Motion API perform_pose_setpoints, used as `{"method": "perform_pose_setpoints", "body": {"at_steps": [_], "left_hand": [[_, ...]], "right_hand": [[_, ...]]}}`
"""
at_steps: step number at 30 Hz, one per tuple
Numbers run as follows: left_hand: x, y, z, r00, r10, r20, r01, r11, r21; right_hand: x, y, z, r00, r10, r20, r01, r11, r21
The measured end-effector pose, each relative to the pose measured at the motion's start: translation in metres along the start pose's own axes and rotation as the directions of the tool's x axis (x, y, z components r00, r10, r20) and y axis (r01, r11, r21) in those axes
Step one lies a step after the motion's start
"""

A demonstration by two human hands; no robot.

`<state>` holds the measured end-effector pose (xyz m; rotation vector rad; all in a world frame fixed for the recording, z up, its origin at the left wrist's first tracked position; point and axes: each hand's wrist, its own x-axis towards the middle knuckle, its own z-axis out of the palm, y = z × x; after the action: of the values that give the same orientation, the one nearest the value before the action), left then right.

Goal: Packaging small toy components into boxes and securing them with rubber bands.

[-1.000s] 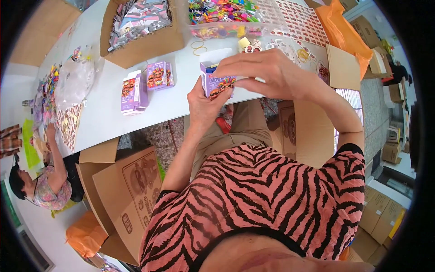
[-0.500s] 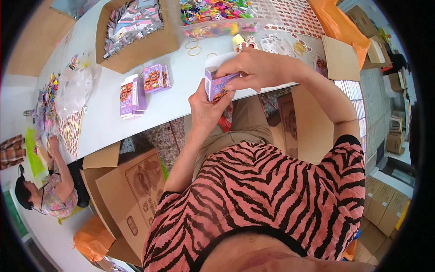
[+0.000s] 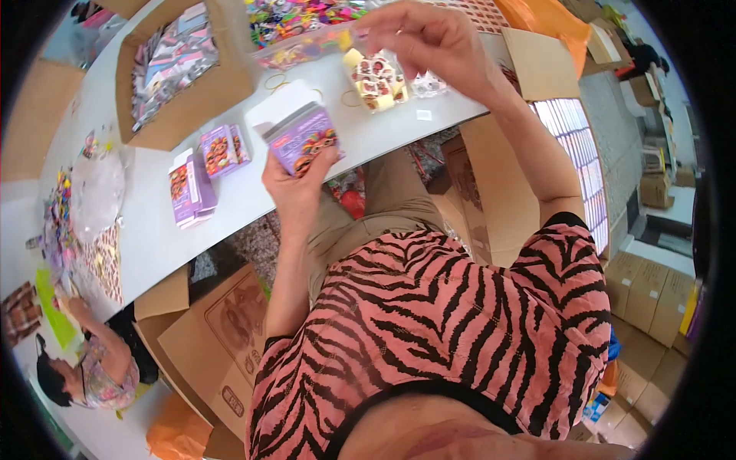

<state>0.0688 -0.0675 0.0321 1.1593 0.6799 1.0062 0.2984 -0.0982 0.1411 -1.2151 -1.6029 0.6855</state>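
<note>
My left hand (image 3: 295, 188) grips a small purple carton (image 3: 305, 139) by its lower end, above the table's front edge. A white flap stands up at the carton's top. My right hand (image 3: 433, 46) is raised over the far side of the table, fingers apart and partly bent, with nothing visible in it. Just below it lies a pile of small yellow and red-and-white printed pieces (image 3: 377, 80). Beyond are loose colourful trinkets (image 3: 307, 19) in a clear plastic tray. More purple cartons (image 3: 192, 188) stand to the left on the white table.
An open cardboard box (image 3: 123, 84) full of small silvery packets stands at the far left. Rubber bands (image 3: 276, 80) lie behind the carton. At right, a large box holds rows of cartons (image 3: 563, 138). Another person (image 3: 100, 360) works at the lower left.
My right hand has left the carton and moved up and away to the far side. My left hand still holds the carton, now tilted with its front showing. The view has shifted.
</note>
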Motion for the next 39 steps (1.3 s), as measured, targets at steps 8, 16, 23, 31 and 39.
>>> {"method": "perform_pose_setpoints", "body": {"at_steps": [8, 16, 23, 31, 39], "left_hand": [[-0.002, -0.013, 0.002, 1.0, 0.017, 0.01, -0.018, 0.994, 0.104], [-0.01, -0.016, 0.016, 0.995, -0.037, 0.096, 0.023, 0.99, 0.14], [-0.016, -0.028, 0.019, 0.989, -0.072, 0.132, 0.052, 0.987, 0.15], [-0.019, -0.039, 0.026, 0.975, -0.041, 0.218, -0.024, 0.958, 0.285], [-0.021, -0.023, 0.019, 0.976, -0.127, 0.177, 0.103, 0.985, 0.136]], "right_hand": [[-0.122, 0.147, -0.013, 0.93, 0.363, 0.058, -0.21, 0.652, -0.728], [-0.149, 0.17, 0.007, 0.905, 0.396, -0.156, -0.363, 0.528, -0.768], [-0.134, 0.126, 0.017, 0.928, 0.308, -0.209, -0.367, 0.855, -0.368], [-0.065, 0.016, 0.034, 0.997, 0.036, -0.069, -0.05, 0.977, -0.208], [-0.07, 0.014, 0.04, 0.978, 0.037, -0.206, -0.088, 0.966, -0.244]]}}
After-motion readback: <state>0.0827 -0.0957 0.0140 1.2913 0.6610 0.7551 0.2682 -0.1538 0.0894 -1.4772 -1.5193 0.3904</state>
